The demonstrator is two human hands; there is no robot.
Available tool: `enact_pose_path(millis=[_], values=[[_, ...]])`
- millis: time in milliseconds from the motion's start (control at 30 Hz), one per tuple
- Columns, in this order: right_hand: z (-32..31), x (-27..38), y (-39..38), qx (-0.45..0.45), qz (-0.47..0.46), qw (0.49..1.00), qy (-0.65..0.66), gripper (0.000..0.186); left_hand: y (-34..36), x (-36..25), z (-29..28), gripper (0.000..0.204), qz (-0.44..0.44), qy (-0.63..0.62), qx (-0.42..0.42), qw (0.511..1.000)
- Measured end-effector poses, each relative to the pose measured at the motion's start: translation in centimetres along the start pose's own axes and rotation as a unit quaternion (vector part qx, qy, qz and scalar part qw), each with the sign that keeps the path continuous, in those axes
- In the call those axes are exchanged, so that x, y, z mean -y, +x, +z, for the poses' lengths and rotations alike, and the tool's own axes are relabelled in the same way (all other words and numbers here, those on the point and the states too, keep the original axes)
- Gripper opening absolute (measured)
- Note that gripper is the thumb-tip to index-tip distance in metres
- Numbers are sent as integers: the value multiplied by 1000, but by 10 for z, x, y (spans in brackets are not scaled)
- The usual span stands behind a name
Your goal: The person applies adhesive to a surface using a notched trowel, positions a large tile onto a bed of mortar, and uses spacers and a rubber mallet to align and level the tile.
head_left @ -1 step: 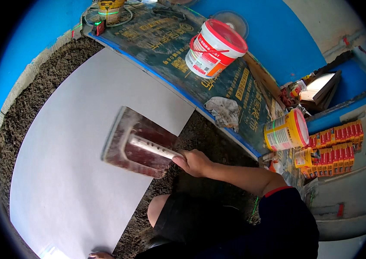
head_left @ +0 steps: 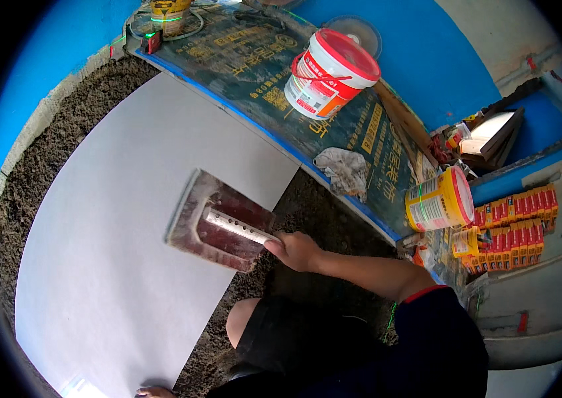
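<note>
My right hand is closed around the pale handle of a tamping float, a broad rectangular board with a dark red-brown, dusty back. The float is over the right part of a large pale tile, its near corner reaching past the tile's edge. Whether it touches the tile I cannot tell. Just a bit of my left hand shows at the lower edge of the view, by the tile's near edge. Its fingers are mostly cut off.
Rough dark mortar borders the tile. A covered ledge carries a red-lidded white bucket, a crumpled cloth and a yellow bucket. Red-and-yellow boxes stand at the right. My bent knee is close to the tile.
The tamping float has shifted slightly to the right, its far end tilting a little. My right hand keeps its grip, and my left hand has barely moved.
</note>
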State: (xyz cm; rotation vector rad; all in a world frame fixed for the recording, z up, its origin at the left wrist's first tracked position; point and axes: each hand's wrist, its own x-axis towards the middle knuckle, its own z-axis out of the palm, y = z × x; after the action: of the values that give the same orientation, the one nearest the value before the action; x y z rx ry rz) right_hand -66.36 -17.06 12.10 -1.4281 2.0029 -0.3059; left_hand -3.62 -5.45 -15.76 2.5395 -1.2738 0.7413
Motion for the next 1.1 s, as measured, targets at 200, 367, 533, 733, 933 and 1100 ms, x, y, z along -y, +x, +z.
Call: enact_pose_path(millis=[200, 367, 533, 733, 933, 1100], values=[[69, -20, 97, 31, 71, 997, -24, 83, 2, -9, -4, 51, -12, 3, 3, 1000], [36, 42, 116, 96, 116, 986, 77, 79, 2, -14, -6, 53, -20, -5, 0, 1000], [-5, 30, 27, -63, -26, 997, 40, 69, 9, -17, -5, 55, -16, -10, 20, 1000], [81, -46, 42, 0, 133, 990, -50, 81, 2, -23, -1, 57, -14, -15, 44, 999], [95, 14, 99, 1, 91, 996, 5, 83, 10, -17, 4, 60, -24, -24, 44, 998], [135, 104, 128, 81, 95, 988, 87, 74, 20, -10, 3, 62, -29, -27, 26, 999]])
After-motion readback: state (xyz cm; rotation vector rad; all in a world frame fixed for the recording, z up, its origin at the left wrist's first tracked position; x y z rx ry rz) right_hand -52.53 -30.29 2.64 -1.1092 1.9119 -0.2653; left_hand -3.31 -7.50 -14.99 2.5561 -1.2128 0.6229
